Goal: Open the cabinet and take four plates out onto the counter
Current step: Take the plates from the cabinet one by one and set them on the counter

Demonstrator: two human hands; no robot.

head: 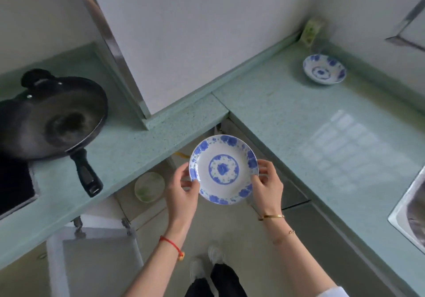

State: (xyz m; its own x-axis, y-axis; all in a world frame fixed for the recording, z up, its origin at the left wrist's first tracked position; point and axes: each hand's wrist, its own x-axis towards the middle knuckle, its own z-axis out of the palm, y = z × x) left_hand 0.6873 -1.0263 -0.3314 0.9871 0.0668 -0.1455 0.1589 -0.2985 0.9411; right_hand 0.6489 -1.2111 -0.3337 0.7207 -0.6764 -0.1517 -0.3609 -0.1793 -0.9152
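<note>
A white plate with blue flowers (223,169) is held level in front of the counter's inner corner, below the counter edge. My left hand (184,188) grips its left rim and my right hand (268,185) grips its right rim. A second blue-flowered plate (324,71) sits on the pale green counter (310,136) at the far right, near the wall. Under the left counter the cabinet door (99,262) is swung open, and a pale green dish (149,187) shows inside the cabinet.
A black frying pan (55,117) rests by the dark cooktop (13,181) on the left counter, its handle pointing toward me. A steel sink (411,207) sits at the right edge. A small green carton (310,31) stands in the far corner. My shoes (207,262) are below.
</note>
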